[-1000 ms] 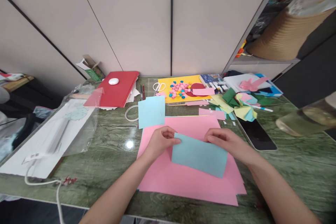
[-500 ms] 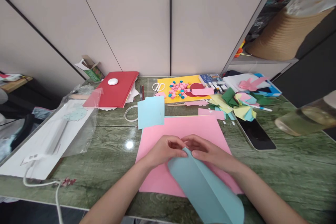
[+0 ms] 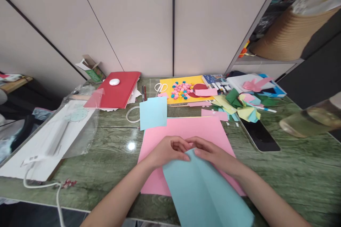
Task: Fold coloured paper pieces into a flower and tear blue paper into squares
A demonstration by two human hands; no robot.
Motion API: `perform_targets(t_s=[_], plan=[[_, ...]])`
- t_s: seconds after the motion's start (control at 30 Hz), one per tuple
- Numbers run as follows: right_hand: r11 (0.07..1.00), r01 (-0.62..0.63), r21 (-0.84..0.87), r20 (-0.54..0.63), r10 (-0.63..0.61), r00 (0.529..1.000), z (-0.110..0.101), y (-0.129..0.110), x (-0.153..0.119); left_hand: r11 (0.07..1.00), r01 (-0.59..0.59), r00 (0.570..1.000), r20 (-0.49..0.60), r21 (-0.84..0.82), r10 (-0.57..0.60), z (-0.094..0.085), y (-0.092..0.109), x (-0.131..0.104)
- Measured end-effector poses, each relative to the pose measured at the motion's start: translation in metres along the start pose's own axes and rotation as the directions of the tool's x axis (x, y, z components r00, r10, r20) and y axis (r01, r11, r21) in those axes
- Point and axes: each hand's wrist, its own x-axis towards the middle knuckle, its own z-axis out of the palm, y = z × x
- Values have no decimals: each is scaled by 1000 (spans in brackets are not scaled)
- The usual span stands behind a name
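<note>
Between both hands is a sheet of light blue paper [image 3: 197, 191] with a crease running down it. My left hand [image 3: 173, 150] pinches its upper edge, thumb on top and fingers curled behind. Close beside it, my right hand [image 3: 206, 150] grips the same edge with the thumb over the front. The sheet's lower end slants toward me past the table edge. Beneath the hands lies a pink sheet [image 3: 160, 131], partly covered by the blue one. A smaller light blue square [image 3: 153, 113] rests at the pink sheet's upper left corner.
Beyond are white-handled scissors [image 3: 161, 87], small coloured paper balls [image 3: 182, 90] on a yellow sheet [image 3: 170, 81], and a red folder [image 3: 119, 94]. To the right lie a phone [image 3: 259, 134], folded paper pieces [image 3: 249, 111] and a bottle [image 3: 306, 124]. A white cable [image 3: 57, 198] hangs at left.
The blue paper has opened out wider along its crease and its left side has spread leftward. Both hands stay in nearly the same place, still gripping the upper edge.
</note>
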Motion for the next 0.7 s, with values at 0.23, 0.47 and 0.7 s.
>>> perform_targets(t_s=[0.23,0.47,0.7], plan=[[952,-37,-304,-159,-12,987,-1,2,0,979,18,993,111,205,-42,-9,7,-4],[894,-75,-441,-197,-14,980,3,4,0,903,-40,999,50,428,21,-10,2,-5],[881,-87,-465,-161,13,987,4,8,0,873,-37,998,55,487,12,-8,4,-4]])
